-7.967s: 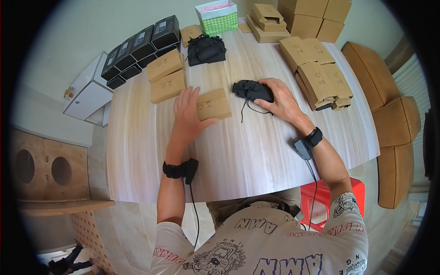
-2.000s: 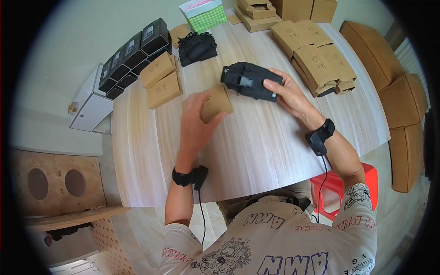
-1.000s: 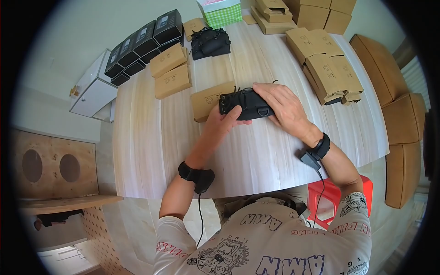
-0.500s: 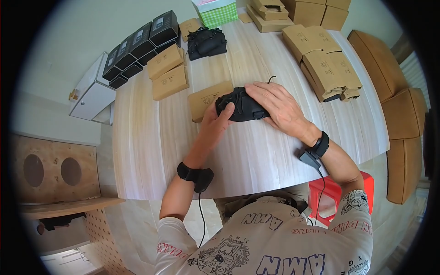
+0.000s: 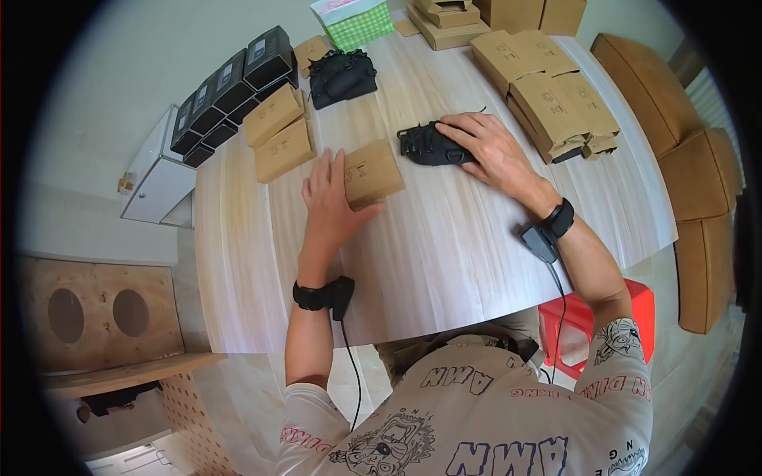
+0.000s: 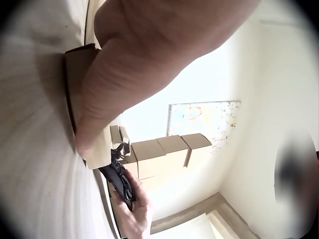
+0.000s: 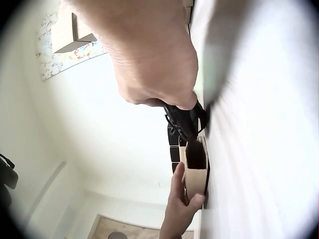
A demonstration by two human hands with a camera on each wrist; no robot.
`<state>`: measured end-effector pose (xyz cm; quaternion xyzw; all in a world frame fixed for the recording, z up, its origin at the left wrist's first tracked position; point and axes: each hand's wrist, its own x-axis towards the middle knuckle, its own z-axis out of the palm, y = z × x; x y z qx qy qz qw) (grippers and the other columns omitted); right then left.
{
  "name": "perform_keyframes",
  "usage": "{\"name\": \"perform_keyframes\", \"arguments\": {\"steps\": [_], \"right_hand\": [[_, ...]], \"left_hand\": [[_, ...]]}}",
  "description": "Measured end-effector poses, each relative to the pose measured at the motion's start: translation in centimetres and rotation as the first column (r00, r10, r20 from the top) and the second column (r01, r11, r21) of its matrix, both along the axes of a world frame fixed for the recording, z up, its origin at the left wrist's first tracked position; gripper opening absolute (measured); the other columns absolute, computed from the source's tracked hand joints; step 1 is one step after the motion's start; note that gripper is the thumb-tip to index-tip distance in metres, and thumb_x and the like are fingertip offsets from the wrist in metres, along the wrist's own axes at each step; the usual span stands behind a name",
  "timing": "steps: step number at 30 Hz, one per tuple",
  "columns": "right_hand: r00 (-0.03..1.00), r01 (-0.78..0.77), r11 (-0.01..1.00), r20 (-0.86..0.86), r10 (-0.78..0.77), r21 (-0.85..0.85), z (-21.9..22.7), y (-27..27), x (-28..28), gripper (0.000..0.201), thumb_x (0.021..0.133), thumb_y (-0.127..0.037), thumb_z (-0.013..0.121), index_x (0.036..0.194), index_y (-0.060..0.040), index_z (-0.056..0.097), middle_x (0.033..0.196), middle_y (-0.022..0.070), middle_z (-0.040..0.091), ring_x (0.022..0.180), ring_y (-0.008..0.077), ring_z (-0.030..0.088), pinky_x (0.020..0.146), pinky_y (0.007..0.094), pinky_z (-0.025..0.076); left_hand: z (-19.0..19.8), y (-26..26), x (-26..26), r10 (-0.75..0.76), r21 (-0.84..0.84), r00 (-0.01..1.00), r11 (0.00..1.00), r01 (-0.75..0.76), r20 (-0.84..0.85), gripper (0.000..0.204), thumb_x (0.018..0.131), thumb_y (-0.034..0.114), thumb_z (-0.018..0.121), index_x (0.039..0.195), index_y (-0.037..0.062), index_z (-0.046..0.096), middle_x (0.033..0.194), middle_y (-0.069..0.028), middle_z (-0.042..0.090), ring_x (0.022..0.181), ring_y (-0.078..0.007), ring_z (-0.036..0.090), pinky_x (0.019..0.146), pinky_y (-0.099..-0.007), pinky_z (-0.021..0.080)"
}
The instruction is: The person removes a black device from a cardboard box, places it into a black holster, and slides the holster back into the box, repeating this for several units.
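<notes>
My right hand (image 5: 496, 155) grips a black pouch (image 5: 429, 147), fingers over its top; it has a D-ring, straps and a loose cord. In the right wrist view the pouch (image 7: 185, 122) points at the dark open end of a small cardboard box (image 7: 196, 181). That brown box (image 5: 371, 170) lies flat on the table. My left hand (image 5: 329, 202) rests against its left end, fingers straight and spread, thumb along the near side. The left wrist view has this thumb (image 6: 92, 132) pressed on the box, with the pouch (image 6: 119, 179) beyond.
Two cardboard boxes (image 5: 282, 135) and stacked black boxes (image 5: 230, 91) stand at left. Behind lie more black gear (image 5: 343, 79) and a green checked bag (image 5: 357, 32). Several cardboard packs (image 5: 548, 91) line the right side, by a brown sofa (image 5: 671, 119).
Half a second ago both hands held the pouch over the box. Now the left hand has let go and returned to the box's left end; the right hand has drawn the pouch to the right.
</notes>
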<state>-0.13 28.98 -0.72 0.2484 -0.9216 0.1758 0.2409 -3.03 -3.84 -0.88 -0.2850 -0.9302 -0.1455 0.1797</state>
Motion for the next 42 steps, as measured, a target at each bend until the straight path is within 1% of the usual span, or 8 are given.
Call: {"name": "perform_keyframes", "arguments": {"steps": [14,16,20,23,25,28,39,42], "right_hand": [[0.986,-0.113,0.985,0.107,0.127,-0.128,-1.1,-0.4,0.1,0.07,0.074,-0.004,0.083,0.141,-0.004,0.062,0.142,0.0104,0.062,0.131,0.0331,0.058,0.114,0.044,0.046],[0.994,-0.072,0.988,0.077,0.082,-0.134,-0.7,-0.4,0.4,0.071,0.074,-0.004,0.082,0.141,-0.0037,0.062,0.143,0.0109,0.062,0.131,0.0335,0.058,0.113,0.0443,0.046],[0.995,-0.037,0.985,-0.097,0.021,-0.166,1.6,-1.3,1.4,0.075,0.072,-0.005,0.083,0.143,-0.0042,0.061,0.146,0.0116,0.061,0.131,0.0345,0.058,0.111,0.0466,0.047],[0.979,-0.116,0.981,-0.182,0.087,-0.156,2.4,-2.5,2.6,0.081,0.067,-0.005,0.085,0.144,-0.006,0.06,0.147,0.0109,0.06,0.132,0.0345,0.058,0.109,0.048,0.048],[0.976,-0.151,0.98,-0.177,0.127,-0.128,2.6,-3.4,3.3,0.082,0.067,-0.005,0.085,0.145,-0.0078,0.06,0.147,0.0092,0.06,0.132,0.0333,0.059,0.107,0.0465,0.049],[0.954,-0.161,0.987,-0.255,0.16,0.017,2.2,-4.1,3.3,0.077,0.071,-0.006,0.082,0.145,-0.0075,0.06,0.147,0.0069,0.061,0.131,0.0297,0.059,0.106,0.0432,0.05],[0.969,-0.239,0.959,-0.093,0.227,-0.153,2.6,-3.5,2.7,0.093,0.079,-0.058,0.085,0.147,-0.0027,0.057,0.144,0.0169,0.064,0.13,0.0386,0.06,0.111,0.0468,0.047],[0.871,-0.091,0.874,0.387,0.303,-0.478,1.8,-4.0,3.5,0.077,0.089,-0.04,0.086,0.149,-0.0005,0.055,0.126,0.0214,0.072,0.11,0.0334,0.072,0.099,0.0411,0.055]], "left_hand": [[0.5,-0.8,-1.0,-0.068,0.186,0.944,0.982,0.007,0.322,0.098,0.069,0.018,0.099,0.152,0.0,0.051,0.145,-0.0202,0.052,0.136,-0.0387,0.052,0.114,-0.0426,0.046],[1.1,-0.6,-0.6,-0.005,0.061,1.0,0.998,0.003,0.024,0.094,0.069,0.016,0.098,0.15,0.0002,0.052,0.147,-0.0203,0.051,0.136,-0.0382,0.052,0.113,-0.0446,0.046],[1.8,1.2,0.3,-0.019,0.252,0.997,0.967,0.038,-0.077,0.088,0.073,0.014,0.096,0.149,0.0009,0.053,0.146,-0.0179,0.056,0.13,-0.0357,0.058,0.11,-0.0459,0.049],[0.8,2.6,1.7,-0.255,0.584,0.919,0.811,0.034,0.3,0.066,0.095,0.023,0.082,0.149,0.0017,0.053,0.142,-0.0138,0.061,0.122,-0.0305,0.065,0.104,-0.0463,0.053],[-0.5,3.7,2.2,-0.819,0.96,0.501,0.24,-0.144,0.28,0.051,0.109,0.03,0.065,0.148,-0.0008,0.051,0.135,-0.013,0.066,0.112,-0.0259,0.07,0.095,-0.0424,0.057],[0.8,3.9,2.4,-0.895,0.889,0.314,0.165,-0.427,0.317,0.049,0.118,0.041,0.041,0.146,0.0033,0.053,0.13,-0.0093,0.068,0.112,-0.0196,0.068,0.093,-0.0419,0.058],[0.7,3.4,1.8,-0.71,0.866,0.496,0.418,-0.275,0.5,0.032,0.107,0.022,0.067,0.131,0.0013,0.062,0.108,-0.0053,0.069,0.089,-0.0113,0.068,0.07,-0.0284,0.06],[0.5,3.5,2.4,-0.683,0.846,0.507,0.487,-0.219,0.525,0.035,0.101,0.018,0.077,0.128,0.0011,0.064,0.103,-0.0038,0.069,0.084,-0.0093,0.067,0.066,-0.0248,0.057]]}}
